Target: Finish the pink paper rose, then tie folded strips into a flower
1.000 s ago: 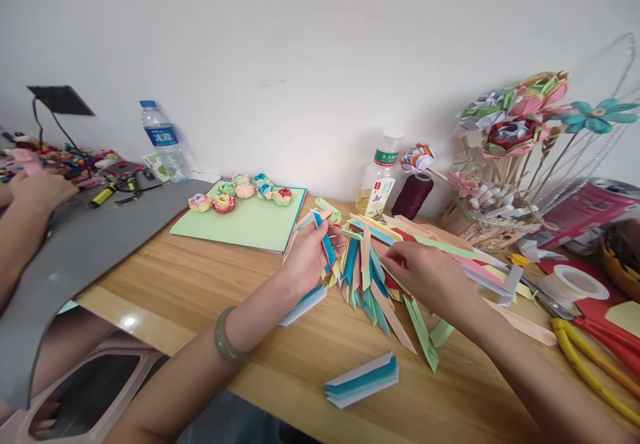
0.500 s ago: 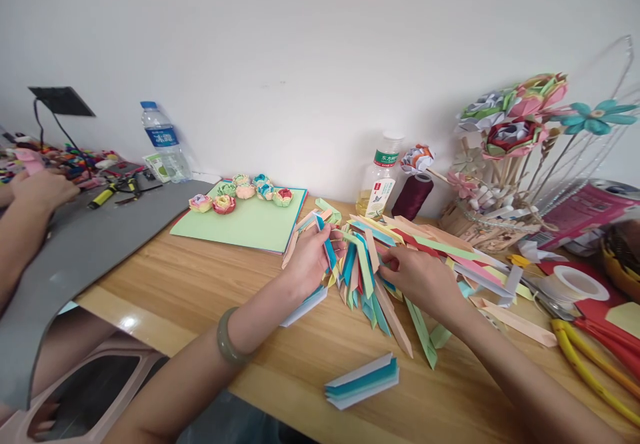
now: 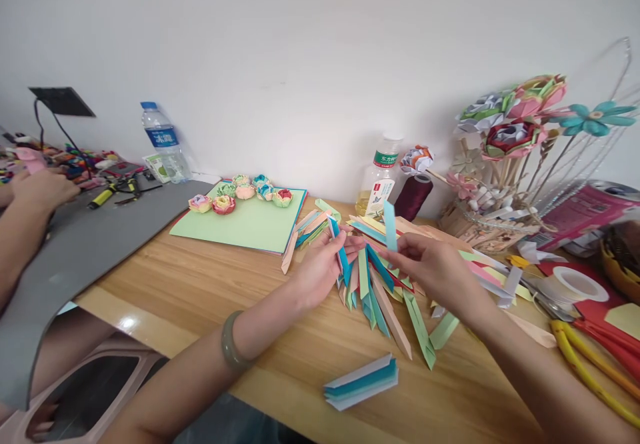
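My left hand [image 3: 320, 267], a bracelet on its wrist, pinches a folded blue paper strip [image 3: 338, 247] with a white edge. In my right hand [image 3: 435, 271], a light blue paper strip [image 3: 390, 225] stands nearly upright between thumb and fingers. Beneath and around both hands spreads a pile of folded paper strips [image 3: 391, 311] in green, peach, blue, red and other colours. Closer to the table's front edge lies a nested set of blue and white folded strips [image 3: 361, 383], apart from the pile.
Several small paper flowers sit on green paper sheets [image 3: 230, 229]. Behind the pile stand a bottle [image 3: 383, 171], a maroon thread spool [image 3: 413, 197] and a basket of paper flowers [image 3: 485, 224]. Yellow-handled pliers [image 3: 585, 371] lie right. Another person's hand [image 3: 45, 187] works over a grey mat [image 3: 150, 211].
My right hand has risen from the pile with the light blue strip. My left hand has shifted slightly right, still holding the blue strip; some strips beside it have moved.
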`<state>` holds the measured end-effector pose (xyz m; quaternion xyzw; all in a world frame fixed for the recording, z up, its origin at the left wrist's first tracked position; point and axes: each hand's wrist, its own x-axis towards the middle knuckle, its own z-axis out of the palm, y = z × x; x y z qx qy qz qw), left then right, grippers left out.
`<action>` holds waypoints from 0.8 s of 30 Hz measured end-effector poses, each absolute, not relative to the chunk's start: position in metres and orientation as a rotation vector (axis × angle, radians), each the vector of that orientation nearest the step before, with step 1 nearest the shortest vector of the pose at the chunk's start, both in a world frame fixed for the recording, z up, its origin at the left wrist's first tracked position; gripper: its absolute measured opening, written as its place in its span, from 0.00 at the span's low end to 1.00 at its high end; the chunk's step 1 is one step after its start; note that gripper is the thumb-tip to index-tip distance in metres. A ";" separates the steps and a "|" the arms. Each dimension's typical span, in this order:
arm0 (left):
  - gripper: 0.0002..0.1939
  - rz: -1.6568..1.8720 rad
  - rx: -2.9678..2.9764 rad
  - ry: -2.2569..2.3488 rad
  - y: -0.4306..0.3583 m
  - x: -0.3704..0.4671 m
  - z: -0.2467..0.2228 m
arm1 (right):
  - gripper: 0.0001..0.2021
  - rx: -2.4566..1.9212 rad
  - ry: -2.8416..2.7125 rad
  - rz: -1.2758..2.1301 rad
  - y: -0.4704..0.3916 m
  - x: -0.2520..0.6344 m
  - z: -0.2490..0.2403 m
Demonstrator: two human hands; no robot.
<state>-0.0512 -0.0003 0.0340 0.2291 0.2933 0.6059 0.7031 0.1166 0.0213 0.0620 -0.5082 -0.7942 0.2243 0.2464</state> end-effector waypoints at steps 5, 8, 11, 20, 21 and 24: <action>0.07 1.323 0.561 0.583 -0.005 -0.043 0.029 | 0.11 -1.311 -2.288 0.374 -0.004 0.094 0.059; 0.08 1.313 0.537 0.577 -0.007 -0.041 0.028 | 0.14 -1.312 -2.449 0.343 -0.007 0.090 0.057; 0.08 1.307 0.513 0.534 -0.008 -0.039 0.027 | 0.13 -1.330 -2.622 0.298 -0.007 0.090 0.056; 0.11 1.118 0.612 0.533 -0.010 -0.048 0.038 | 0.15 -1.157 -2.847 0.049 -0.012 0.085 0.067; 0.09 1.103 0.644 0.534 -0.010 -0.050 0.040 | 0.15 -1.155 -2.851 0.042 -0.011 0.084 0.068; 0.08 1.075 0.720 0.544 -0.008 -0.053 0.044 | 0.15 -1.151 -2.844 0.096 -0.008 0.085 0.067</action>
